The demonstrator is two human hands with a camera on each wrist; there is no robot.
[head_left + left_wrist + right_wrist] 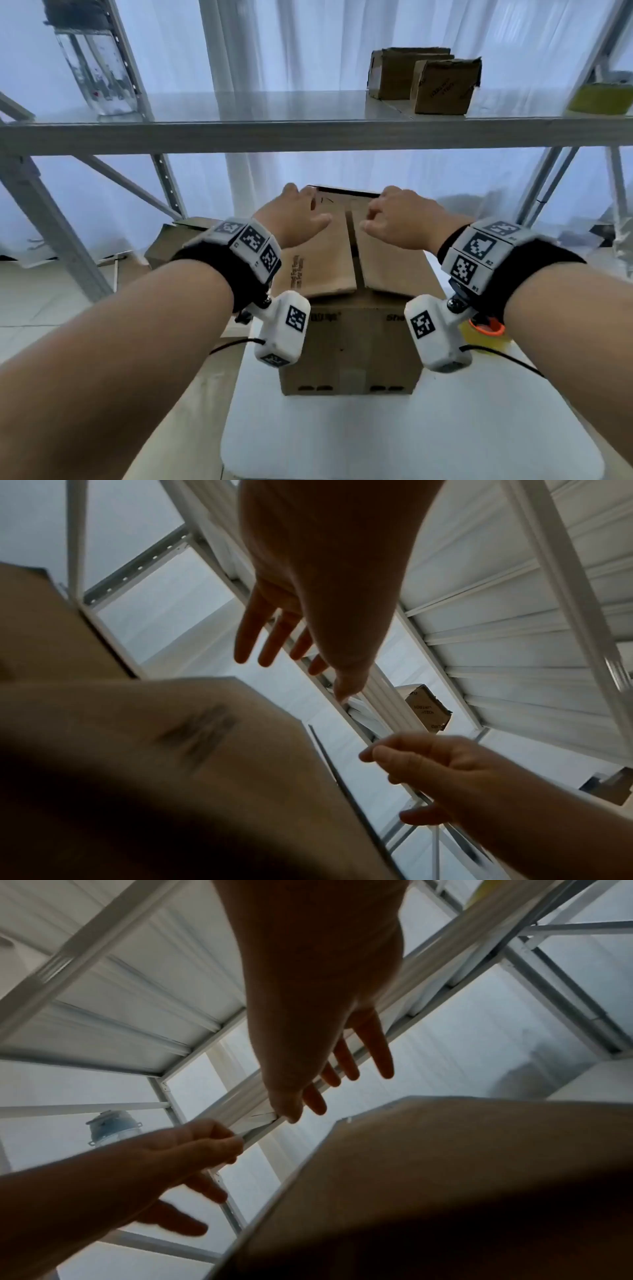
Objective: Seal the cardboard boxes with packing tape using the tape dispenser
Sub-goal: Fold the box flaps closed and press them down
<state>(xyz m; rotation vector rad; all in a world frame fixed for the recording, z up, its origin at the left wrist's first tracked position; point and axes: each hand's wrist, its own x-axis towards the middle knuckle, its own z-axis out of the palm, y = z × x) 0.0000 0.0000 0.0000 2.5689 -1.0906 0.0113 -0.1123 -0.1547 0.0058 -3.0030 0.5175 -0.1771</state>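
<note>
Cardboard box (346,346) on table (411,438): left hand (291,219) and right hand (400,222) hover released over its flaps (318,257), which may spring up untaped.

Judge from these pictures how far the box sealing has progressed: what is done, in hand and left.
Done: the cardboard box has both top flaps folded nearly shut. In hand: left hand and right hand hover above them, holding nothing. Left: no tape crosses the seam; the tape roll sits beside the box.
</note>
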